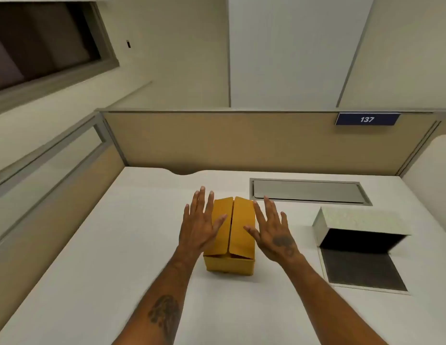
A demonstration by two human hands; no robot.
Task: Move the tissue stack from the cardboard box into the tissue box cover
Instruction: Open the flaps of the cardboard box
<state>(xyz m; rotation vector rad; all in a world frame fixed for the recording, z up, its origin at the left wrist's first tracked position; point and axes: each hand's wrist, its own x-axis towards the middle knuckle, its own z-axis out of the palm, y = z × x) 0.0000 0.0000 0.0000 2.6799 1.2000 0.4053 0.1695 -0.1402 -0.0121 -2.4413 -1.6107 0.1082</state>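
Note:
A yellow-brown cardboard box [238, 230] stands in the middle of the white desk [132, 245], its two top flaps folded shut, so the tissue stack is hidden. My left hand [200, 225] hovers flat over the box's left flap, fingers spread, holding nothing. My right hand [273, 227] is spread the same way at the box's right side. To the right lies the pale patterned tissue box cover [361, 221] on its side, its dark open bottom facing me and a dark flap [361, 270] lying flat on the desk in front of it.
A grey recessed cable hatch [308, 191] sits in the desk behind the box. Tan cubicle partitions [242, 140] close the back and left sides. A blue plate reading 137 [367, 119] hangs on the back partition.

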